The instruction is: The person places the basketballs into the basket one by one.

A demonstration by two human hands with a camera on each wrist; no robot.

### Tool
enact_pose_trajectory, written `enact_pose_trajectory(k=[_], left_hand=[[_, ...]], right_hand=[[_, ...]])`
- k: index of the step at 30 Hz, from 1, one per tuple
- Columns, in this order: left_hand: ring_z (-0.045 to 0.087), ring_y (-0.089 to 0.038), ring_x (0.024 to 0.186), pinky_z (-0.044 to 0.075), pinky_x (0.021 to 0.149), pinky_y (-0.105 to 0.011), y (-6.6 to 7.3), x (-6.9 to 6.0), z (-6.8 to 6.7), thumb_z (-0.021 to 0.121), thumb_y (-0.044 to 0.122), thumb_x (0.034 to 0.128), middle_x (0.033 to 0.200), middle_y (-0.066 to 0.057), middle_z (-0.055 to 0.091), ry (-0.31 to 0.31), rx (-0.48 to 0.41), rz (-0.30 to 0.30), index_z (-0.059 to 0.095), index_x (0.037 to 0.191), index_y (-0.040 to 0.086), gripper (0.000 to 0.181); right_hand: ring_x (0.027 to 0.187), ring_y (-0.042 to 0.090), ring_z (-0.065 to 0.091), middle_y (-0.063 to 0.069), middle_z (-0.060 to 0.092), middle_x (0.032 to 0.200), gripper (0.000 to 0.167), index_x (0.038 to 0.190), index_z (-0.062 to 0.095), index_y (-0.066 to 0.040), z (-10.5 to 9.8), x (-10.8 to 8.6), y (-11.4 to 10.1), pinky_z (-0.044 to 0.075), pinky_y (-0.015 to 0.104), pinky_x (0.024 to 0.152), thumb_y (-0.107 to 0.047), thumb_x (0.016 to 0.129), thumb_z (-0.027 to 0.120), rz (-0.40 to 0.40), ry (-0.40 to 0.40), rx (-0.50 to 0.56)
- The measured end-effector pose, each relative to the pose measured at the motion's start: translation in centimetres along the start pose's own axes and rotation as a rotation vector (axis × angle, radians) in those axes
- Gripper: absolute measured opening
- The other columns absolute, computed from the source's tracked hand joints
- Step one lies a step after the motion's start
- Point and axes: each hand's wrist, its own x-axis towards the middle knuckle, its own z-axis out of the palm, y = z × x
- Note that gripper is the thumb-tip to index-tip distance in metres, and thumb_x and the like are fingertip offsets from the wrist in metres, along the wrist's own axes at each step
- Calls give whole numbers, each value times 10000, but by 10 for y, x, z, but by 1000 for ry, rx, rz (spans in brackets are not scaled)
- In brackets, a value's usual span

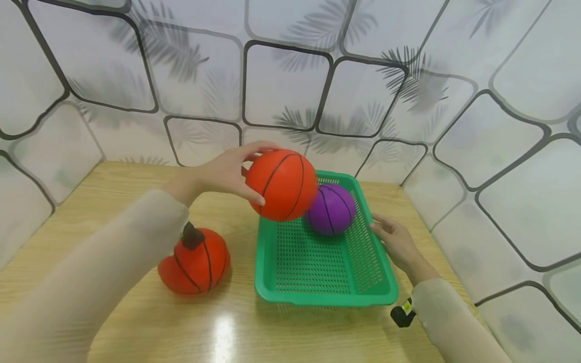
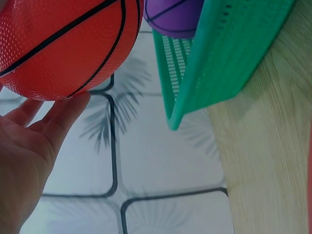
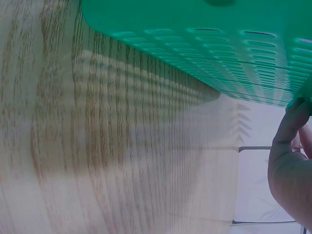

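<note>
In the head view the left hand grips a red ball with black lines, held up over the left rim of a green basket. A purple ball lies inside, toward the basket's back. The right hand has its fingers at the basket's right rim. In the left wrist view, the fingers and thumb side of the left hand lie against the red ball. The right wrist view shows the right hand touching the edge of the basket.
A second red ball rests on the wooden table left of the basket, partly covered by the left wrist's camera. Patterned wall covering rises behind the table and on both sides.
</note>
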Motion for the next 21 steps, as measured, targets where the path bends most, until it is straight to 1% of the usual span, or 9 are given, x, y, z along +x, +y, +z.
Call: enact_pose_trajectory(k=[2, 5, 9, 14, 18, 21], left_hand=[[479, -233, 1154, 526, 827, -410, 3, 7, 7, 904, 172, 621, 1340, -16, 463, -31, -16, 6, 417, 1404, 220, 924], [449, -230, 1183, 526, 826, -394, 7, 15, 17, 905, 211, 621, 1358, 14, 454, -68, -6, 6, 411, 1406, 232, 928], [445, -215, 1194, 518, 836, -372, 10, 25, 32, 907, 289, 611, 1367, 41, 453, -110, 55, 13, 401, 1416, 236, 952], [474, -168, 1161, 513, 835, -334, 15, 39, 54, 906, 349, 602, 1333, 86, 482, -162, 101, 62, 410, 1409, 238, 953], [465, -139, 1161, 512, 827, -304, 20, 46, 69, 904, 361, 598, 1323, 110, 483, -193, 103, 74, 418, 1405, 245, 948], [460, -115, 1167, 502, 847, -288, 21, 51, 80, 905, 340, 605, 1333, 106, 477, -226, 87, 83, 418, 1404, 231, 942]], right_hand=[[987, 95, 614, 276, 393, 1408, 564, 1475, 307, -25, 0, 0, 0, 500, 287, 875, -260, 1001, 503, 2, 4, 5], [985, 90, 612, 279, 390, 1409, 569, 1475, 305, -21, 0, 0, 0, 502, 283, 871, -261, 1000, 506, 5, 4, 10], [992, 91, 605, 278, 389, 1405, 574, 1476, 299, -20, -1, 1, 2, 500, 284, 875, -267, 1000, 505, 6, -1, 10], [977, 82, 602, 279, 404, 1388, 571, 1469, 313, -12, -1, 3, 4, 509, 278, 858, -267, 998, 511, -6, 8, 2], [981, 66, 591, 278, 407, 1388, 580, 1464, 326, -10, -1, 4, 6, 519, 274, 835, -281, 991, 522, -22, 16, -14], [987, 47, 583, 285, 400, 1395, 595, 1464, 320, -3, -1, 4, 7, 518, 274, 835, -295, 988, 524, -31, 19, -23]])
